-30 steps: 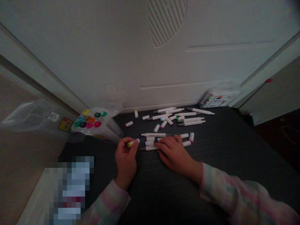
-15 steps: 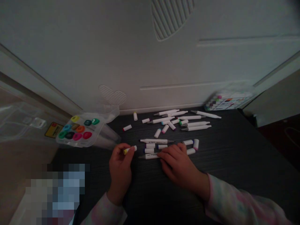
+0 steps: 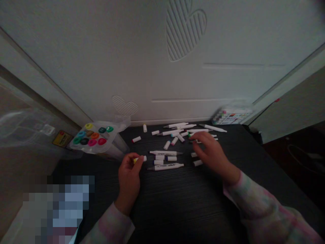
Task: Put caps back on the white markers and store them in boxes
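Observation:
My left hand (image 3: 129, 174) pinches a yellow-ended marker cap (image 3: 139, 159) between thumb and fingers, just above the dark tabletop (image 3: 177, 203). My right hand (image 3: 212, 152) hovers with fingers spread over a scatter of white markers (image 3: 189, 129) and loose caps (image 3: 170, 142) near the back of the table; it holds nothing that I can see. Two uncapped white markers (image 3: 165, 166) lie between my hands, with a few caps (image 3: 162, 158) beside them.
A clear plastic case of markers with coloured round ends (image 3: 92, 137) lies at the back left. Another marker box (image 3: 232, 117) stands at the back right against the white door (image 3: 162, 61). A clear bag (image 3: 27, 125) lies at far left.
My right hand lifted off the markers in front of me and moved right and back, over the far scatter. The left hand kept its hold on the yellow cap.

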Action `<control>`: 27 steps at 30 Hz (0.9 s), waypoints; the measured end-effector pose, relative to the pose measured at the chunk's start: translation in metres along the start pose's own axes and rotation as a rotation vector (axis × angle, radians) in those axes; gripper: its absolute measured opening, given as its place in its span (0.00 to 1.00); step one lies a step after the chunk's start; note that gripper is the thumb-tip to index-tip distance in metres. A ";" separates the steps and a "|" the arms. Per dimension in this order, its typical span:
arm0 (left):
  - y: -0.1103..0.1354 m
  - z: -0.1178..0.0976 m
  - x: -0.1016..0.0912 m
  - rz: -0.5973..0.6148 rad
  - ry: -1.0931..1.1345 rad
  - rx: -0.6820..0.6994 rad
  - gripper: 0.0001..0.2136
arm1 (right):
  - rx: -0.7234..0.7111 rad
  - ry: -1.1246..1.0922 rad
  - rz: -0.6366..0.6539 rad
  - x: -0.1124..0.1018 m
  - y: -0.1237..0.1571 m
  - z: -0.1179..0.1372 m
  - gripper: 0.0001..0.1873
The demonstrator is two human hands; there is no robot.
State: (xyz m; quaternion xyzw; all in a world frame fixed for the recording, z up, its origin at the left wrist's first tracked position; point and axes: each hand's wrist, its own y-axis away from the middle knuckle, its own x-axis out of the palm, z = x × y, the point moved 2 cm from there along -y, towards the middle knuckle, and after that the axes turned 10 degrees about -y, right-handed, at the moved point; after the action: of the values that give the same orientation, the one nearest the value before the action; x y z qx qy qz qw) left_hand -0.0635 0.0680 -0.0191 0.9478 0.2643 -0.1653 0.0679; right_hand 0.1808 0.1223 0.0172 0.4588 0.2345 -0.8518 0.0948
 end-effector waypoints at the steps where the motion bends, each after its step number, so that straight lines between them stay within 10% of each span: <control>1: 0.000 0.000 0.000 0.002 0.010 -0.001 0.09 | 0.055 0.051 0.011 -0.010 -0.004 -0.013 0.13; 7: -0.001 -0.001 0.001 0.008 0.051 -0.005 0.09 | 0.242 0.262 0.188 -0.021 -0.008 -0.062 0.17; 19: -0.001 0.001 0.002 0.017 0.067 -0.018 0.08 | 0.269 0.283 0.239 -0.004 -0.016 -0.047 0.12; 25: -0.001 0.003 0.001 0.029 0.028 -0.050 0.11 | 0.168 -0.036 0.180 -0.042 -0.022 0.014 0.06; 27: -0.001 0.003 0.000 0.027 0.012 -0.056 0.11 | 0.136 -0.569 0.126 -0.054 -0.024 0.044 0.06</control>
State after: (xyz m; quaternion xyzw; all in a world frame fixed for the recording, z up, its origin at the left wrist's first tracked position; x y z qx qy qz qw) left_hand -0.0651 0.0681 -0.0218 0.9499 0.2564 -0.1512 0.0949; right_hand 0.1700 0.1195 0.0901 0.2206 0.1122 -0.9523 0.1786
